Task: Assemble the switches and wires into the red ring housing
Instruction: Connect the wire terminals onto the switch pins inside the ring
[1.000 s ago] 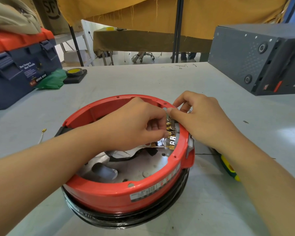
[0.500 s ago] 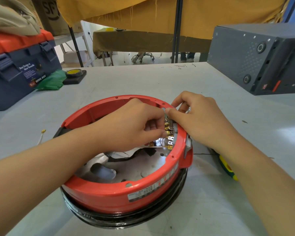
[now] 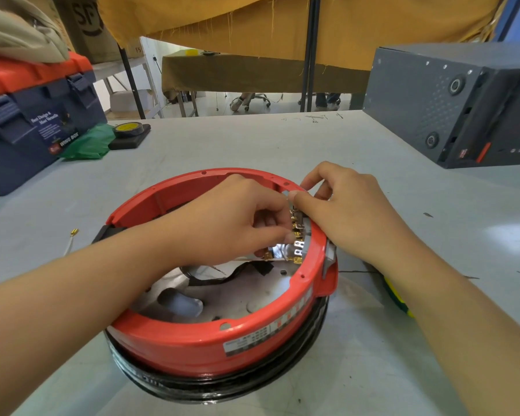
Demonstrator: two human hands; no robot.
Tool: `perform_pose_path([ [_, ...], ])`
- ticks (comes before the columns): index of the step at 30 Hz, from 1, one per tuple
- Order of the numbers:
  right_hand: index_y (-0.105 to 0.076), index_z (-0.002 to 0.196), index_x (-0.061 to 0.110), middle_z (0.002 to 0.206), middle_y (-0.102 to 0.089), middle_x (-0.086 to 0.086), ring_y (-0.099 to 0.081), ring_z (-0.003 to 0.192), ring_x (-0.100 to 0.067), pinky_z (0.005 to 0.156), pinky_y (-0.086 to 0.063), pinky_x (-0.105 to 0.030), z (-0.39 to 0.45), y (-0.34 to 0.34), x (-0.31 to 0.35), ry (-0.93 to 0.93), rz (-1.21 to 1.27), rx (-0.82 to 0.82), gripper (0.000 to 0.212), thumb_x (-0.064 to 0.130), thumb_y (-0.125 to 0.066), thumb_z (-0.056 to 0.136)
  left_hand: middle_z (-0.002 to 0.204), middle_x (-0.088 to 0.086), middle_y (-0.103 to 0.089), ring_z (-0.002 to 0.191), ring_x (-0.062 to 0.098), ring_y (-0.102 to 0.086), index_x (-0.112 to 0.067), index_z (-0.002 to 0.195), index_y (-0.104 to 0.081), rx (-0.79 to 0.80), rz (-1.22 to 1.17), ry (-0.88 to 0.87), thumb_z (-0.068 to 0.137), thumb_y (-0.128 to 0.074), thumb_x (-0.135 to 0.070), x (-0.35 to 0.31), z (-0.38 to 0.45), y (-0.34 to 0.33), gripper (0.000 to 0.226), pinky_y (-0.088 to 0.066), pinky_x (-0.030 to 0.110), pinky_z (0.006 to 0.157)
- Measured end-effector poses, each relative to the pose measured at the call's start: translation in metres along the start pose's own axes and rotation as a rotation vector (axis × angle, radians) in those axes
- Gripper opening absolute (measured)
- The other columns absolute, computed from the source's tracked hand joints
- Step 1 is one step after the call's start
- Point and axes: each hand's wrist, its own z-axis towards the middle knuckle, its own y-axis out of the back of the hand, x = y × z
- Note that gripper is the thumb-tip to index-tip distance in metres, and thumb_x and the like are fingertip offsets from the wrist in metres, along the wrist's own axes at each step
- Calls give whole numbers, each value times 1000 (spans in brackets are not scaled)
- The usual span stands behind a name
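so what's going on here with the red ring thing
A person is working on a red ring housing that sits on a grey table. Both hands meet at its far right rim: the left hand reaches inside and pinches at the gold terminals of a switch block mounted on the inner wall, while the right hand grips the rim from outside with its thumb on top of the block. Black wires lie loose on the metal floor inside.

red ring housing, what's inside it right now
Inside the red ring housing: a switch block with brass terminals, black wiring and a metal base plate. The left hand covers the far interior.
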Motion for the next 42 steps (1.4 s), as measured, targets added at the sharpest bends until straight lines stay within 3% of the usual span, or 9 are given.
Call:
perform_pose_path([
  [2,-61,88,22,73,-59,0,-57,72,-17,55,-39,-26,0,1,0,-17,-64,11,30,50,-56,84,68,-5,-69,64,4,-64,-13,81,-72,14,-32,15,85,-65,-11,2,-1,2,8,-50,20,63],
  [5,-61,83,22,63,-54,0,-56,66,-21,54,-38,-30,0,2,1,-26,-97,27,33,54,-54,85,81,-4,-72,75,12,-66,-17,90,-74,39,-43,30,86,-62,-11,5,-1,5,14,-50,33,73],
  [9,-61,87,20,66,-60,-2,-59,68,-20,63,-48,-33,0,2,3,-35,-53,79,34,53,-52,87,85,-11,-73,78,6,-66,-21,95,-75,51,-27,31,86,-63,-10,8,-2,9,18,-50,31,75],
  [13,-61,93,20,77,-64,0,-61,75,-16,73,-52,-36,0,2,3,-49,-43,106,35,53,-50,88,87,-7,-73,79,10,-67,-20,96,-74,58,10,7,86,-65,-13,12,0,8,16,-50,33,75],
  [24,-60,92,17,77,-57,3,-56,75,-16,63,-42,-25,-2,2,4,-32,-66,86,35,50,-48,91,84,-6,-72,76,13,-66,-20,92,-74,29,70,-99,88,-64,-16,19,1,4,12,-49,34,70],
  [33,-59,90,14,69,-59,-4,-59,70,-18,59,-41,-27,-2,0,4,-23,-8,90,35,47,-49,92,77,-4,-71,71,10,-64,-18,87,-74,-11,102,-172,86,-63,-16,17,2,1,10,-47,28,66],
  [42,-59,93,13,78,-64,-7,-62,75,-20,70,-49,-32,-2,1,5,-24,-1,110,36,47,-48,92,76,-6,-70,69,7,-62,-16,85,-73,-18,117,-191,84,-62,-16,14,2,1,12,-46,20,66],
])
